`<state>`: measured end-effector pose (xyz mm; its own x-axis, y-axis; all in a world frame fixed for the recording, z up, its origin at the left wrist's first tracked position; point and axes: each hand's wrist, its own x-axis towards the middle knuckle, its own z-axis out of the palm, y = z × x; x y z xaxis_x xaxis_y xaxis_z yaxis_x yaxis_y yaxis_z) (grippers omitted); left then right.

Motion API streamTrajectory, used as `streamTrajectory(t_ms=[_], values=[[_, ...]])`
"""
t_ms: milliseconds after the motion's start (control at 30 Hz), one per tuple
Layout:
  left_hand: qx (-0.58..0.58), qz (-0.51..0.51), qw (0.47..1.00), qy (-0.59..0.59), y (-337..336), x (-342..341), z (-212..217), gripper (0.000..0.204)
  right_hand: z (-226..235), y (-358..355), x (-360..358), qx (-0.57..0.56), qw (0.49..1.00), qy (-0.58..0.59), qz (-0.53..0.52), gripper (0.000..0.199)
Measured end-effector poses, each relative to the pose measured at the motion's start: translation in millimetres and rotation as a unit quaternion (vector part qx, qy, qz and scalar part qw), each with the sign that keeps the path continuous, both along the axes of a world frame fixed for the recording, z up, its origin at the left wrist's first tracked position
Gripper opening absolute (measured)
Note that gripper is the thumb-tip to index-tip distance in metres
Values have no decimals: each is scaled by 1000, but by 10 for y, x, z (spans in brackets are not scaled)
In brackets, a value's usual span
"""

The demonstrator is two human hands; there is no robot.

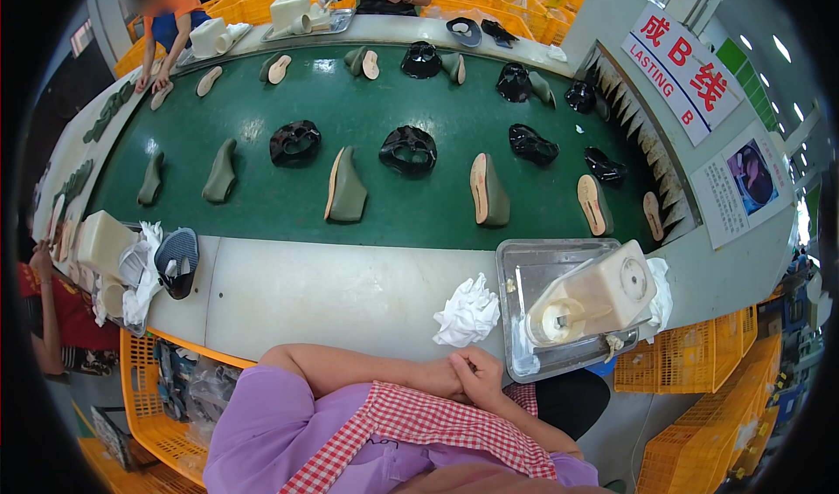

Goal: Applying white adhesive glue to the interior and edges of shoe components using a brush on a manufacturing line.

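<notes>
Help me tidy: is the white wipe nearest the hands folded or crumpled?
Crumpled: the white wipe is bunched up, with irregular creases and peaks.

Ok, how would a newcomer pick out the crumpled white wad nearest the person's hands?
Find the green belt, then the pale ledge along its near side. On that ledge, the wad lies just left of a metal tray. Unlike the white bunch at the tray's right, it shows whole.

Container (603,289) in tray (544,262) (tissue (469,312) left)
</notes>
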<state>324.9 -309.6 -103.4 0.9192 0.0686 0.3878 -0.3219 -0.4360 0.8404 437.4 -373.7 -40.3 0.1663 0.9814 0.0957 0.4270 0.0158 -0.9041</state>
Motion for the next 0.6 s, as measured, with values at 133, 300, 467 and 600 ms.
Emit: streamTrajectory(t_ms=[133, 300, 467, 600], values=[[-1, -5, 1000, 1, 21, -13, 60, 26, 2, 0, -1, 12, 1000, 1, 3, 9], [29, -2, 1000, -2, 19, -4, 46, 25, 9, 6, 0, 14, 1000, -2, 5, 9], [19, -1, 1000, 0, 10, 2, 36, 25, -5, -5, 9, 14, 1000, -7, 4, 9], [26, 0, 999, -29, 10, -2, 23, 25, 5, -10, 3, 15, 1000, -1, 3, 9]])
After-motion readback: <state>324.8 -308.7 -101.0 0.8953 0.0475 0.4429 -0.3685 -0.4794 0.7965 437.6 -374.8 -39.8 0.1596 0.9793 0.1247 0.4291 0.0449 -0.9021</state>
